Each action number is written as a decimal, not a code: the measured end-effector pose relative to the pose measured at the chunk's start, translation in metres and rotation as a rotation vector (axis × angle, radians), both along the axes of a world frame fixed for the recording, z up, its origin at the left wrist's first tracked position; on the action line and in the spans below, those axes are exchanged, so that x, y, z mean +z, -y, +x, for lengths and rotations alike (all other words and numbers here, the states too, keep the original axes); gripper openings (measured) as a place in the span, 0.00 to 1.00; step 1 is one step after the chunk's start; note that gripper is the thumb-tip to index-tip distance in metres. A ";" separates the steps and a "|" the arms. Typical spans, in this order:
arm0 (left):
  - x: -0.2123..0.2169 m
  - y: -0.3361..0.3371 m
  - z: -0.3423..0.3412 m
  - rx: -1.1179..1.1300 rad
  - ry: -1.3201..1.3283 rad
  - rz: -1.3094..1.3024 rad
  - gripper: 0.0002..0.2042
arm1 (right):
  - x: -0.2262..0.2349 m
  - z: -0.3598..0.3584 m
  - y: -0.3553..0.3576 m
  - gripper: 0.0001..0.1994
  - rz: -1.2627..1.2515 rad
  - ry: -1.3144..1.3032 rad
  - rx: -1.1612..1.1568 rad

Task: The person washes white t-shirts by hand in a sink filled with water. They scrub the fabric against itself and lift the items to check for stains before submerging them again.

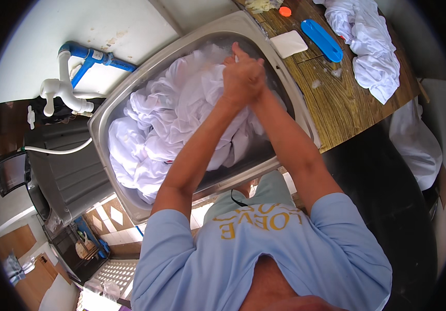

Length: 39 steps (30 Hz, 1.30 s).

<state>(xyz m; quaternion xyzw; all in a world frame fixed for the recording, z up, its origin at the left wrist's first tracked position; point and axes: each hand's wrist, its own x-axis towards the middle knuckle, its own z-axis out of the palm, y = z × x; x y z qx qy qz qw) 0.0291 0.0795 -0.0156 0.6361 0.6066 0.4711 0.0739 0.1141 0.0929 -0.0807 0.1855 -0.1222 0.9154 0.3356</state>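
Observation:
Above the far right part of a grey sink (236, 23), my left hand (235, 83) and right hand (255, 79) are pressed together, fingers closed around each other. One finger points up and away from me. A small bit of white shows between the fingers; what it is I cannot make out. Below and left of my hands, a heap of wet white cloth (181, 98) fills most of the sink. Cloudy, sudsy water (212, 53) shows at its far end.
A white tap (62, 88) on blue pipe stands left of the sink. On the wooden counter (332, 114) at right lie a flat white block (289, 44), a blue oblong plastic piece (321, 40), an orange cap (285, 11) and bunched white cloth (370, 52).

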 end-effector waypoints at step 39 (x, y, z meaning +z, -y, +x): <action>-0.027 0.005 -0.035 0.069 0.043 0.137 0.10 | 0.047 -0.015 0.019 0.18 -0.624 0.932 -0.219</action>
